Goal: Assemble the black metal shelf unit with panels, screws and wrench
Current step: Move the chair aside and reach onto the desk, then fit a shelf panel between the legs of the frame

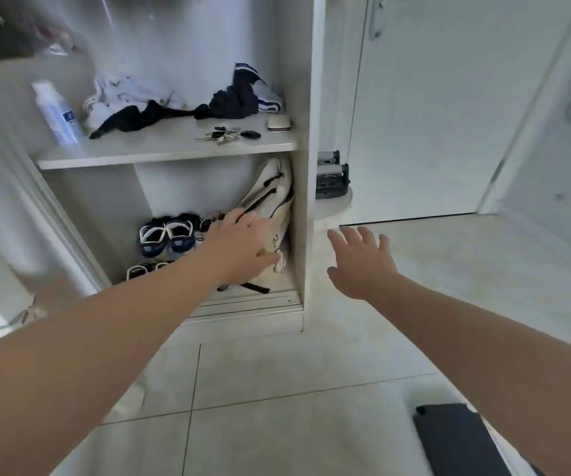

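One tall white cabinet (306, 166) stands open beside one white door (431, 115), on a pale tiled floor (277, 389). Two bare hands reach forward. The left hand (243, 245) rests with spread fingers on one cream fabric bag (270, 194) in the lower compartment. The right hand (363, 262) hangs wide open and holds nothing, just beside the cabinet's side panel.

One black flat slab with rounded corners (455, 441) lies on the floor at bottom right, partly behind the right forearm; I cannot tell whether it is a shelf panel.

One white shelf board (160, 151) carries two heaps of clothes, one white (119, 92) and one dark navy (232, 101). It also carries one white plastic bottle (58, 113), one bunch of keys (220, 135), one black fob (250, 134) and one small white case (278, 123). Below it, left of the bag, sit two blue-and-white sneakers (165, 237), with two more shoes (143, 269) partly showing.
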`<action>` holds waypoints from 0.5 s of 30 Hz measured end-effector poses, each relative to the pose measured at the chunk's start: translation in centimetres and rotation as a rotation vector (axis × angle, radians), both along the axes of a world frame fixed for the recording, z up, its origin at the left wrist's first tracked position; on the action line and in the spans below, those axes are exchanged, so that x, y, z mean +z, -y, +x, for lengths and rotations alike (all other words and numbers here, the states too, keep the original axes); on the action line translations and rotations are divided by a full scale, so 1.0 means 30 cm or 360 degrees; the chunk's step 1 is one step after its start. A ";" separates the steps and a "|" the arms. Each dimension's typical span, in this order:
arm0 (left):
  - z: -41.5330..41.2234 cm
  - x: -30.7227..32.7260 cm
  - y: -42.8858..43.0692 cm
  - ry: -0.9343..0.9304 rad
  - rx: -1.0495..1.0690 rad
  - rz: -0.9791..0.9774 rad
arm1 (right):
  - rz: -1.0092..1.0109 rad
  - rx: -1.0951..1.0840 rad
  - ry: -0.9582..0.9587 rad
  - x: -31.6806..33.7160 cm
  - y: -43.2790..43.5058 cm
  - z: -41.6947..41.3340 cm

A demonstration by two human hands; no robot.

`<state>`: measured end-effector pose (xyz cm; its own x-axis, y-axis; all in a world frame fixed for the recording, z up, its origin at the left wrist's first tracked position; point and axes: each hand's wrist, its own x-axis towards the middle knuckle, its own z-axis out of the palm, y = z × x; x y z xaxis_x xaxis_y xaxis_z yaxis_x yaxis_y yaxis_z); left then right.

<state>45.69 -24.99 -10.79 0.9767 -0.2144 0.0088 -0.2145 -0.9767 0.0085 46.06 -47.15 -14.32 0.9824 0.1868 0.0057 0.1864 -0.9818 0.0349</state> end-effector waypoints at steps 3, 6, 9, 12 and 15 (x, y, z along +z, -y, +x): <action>-0.230 0.035 0.171 -0.0015 -0.0079 -0.0132 | -0.0019 -0.0104 -0.0002 0.092 0.165 -0.253; -0.451 0.084 0.331 -0.0052 -0.0175 -0.0266 | 0.0006 -0.0183 0.0039 0.197 0.334 -0.522; -0.628 0.135 0.484 -0.0046 -0.0255 -0.0321 | 0.0058 -0.0253 0.0118 0.271 0.504 -0.756; -0.749 0.176 0.636 -0.0039 -0.0372 -0.0332 | 0.0108 -0.0361 0.0171 0.323 0.669 -0.957; -0.825 0.193 0.797 -0.0049 -0.0479 -0.0318 | 0.0116 -0.0465 0.0224 0.357 0.832 -1.126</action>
<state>20.94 -48.89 -5.01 0.8706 -0.4894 0.0510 -0.4888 -0.8483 0.2039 12.28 -72.10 -3.60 0.9830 -0.1086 0.1483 -0.1050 -0.9940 -0.0319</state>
